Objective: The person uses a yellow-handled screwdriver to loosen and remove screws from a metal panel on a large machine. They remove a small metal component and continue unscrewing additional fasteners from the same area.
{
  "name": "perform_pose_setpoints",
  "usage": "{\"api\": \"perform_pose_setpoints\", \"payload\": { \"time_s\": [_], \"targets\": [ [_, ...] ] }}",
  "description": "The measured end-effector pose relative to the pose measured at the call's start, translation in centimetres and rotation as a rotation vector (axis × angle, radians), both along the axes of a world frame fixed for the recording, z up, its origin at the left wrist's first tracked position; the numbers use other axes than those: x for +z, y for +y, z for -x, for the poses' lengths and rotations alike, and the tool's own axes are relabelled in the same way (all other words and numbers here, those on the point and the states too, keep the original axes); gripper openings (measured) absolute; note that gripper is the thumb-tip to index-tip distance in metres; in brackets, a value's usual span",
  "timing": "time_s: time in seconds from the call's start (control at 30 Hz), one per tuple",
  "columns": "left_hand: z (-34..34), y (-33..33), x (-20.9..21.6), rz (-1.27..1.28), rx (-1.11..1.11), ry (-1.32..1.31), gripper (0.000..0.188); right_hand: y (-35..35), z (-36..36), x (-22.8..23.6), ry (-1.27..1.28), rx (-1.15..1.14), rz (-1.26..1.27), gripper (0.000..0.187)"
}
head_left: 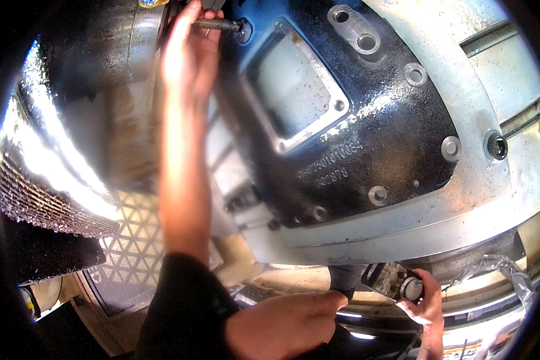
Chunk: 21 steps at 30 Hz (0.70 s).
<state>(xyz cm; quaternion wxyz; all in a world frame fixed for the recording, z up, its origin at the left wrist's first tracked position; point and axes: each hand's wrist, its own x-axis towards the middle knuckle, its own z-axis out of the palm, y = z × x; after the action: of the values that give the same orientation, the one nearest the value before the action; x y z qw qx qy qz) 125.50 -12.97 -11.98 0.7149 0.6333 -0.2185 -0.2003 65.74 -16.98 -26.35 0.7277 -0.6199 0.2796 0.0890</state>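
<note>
My left hand (189,57) reaches up at the top left, its fingers closed round a dark, rod-like metal tool (219,24). The tool's far end meets a round hole or fitting (243,31) in a glossy black casting (396,126), beside its square window (294,90). At the lower right, my right hand (425,300) grips a small rectangular dark-edged object (393,282) with a round pale disc on it; its kind is unclear. Bare skin of a bent arm or hand (282,324) shows at the bottom middle; whose it is I cannot tell.
A pale metal plate (486,198) curves round the casting, with a dark-centred round fitting (497,146) on it. Shiny ribbed metal (54,180) stands at the left, above a panel with triangular openings (138,240). Clear plastic film (510,276) lies at the lower right.
</note>
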Motion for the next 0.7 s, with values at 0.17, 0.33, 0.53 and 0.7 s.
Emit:
{"api": "perform_pose_setpoints", "payload": {
  "time_s": [0.17,0.33,0.53,0.7],
  "targets": [
    [-0.2,0.1,0.0,0.004,0.017,0.008,0.012,0.2,-0.5,0.5,0.036,-0.056,0.036,0.072],
    [-0.2,0.4,-0.3,-0.008,-0.040,0.009,0.012,-0.2,-0.7,0.6,0.026,-0.034,0.021,0.069],
    [-0.5,0.6,-0.3,-0.016,-0.078,0.022,0.013,-0.2,0.3,-0.1,0.018,0.026,-0.028,0.082],
    [-0.1,0.3,-0.3,-0.012,-0.067,0.021,0.014,0.0,0.4,-0.2,0.023,0.004,-0.025,0.082]
  ]
}}
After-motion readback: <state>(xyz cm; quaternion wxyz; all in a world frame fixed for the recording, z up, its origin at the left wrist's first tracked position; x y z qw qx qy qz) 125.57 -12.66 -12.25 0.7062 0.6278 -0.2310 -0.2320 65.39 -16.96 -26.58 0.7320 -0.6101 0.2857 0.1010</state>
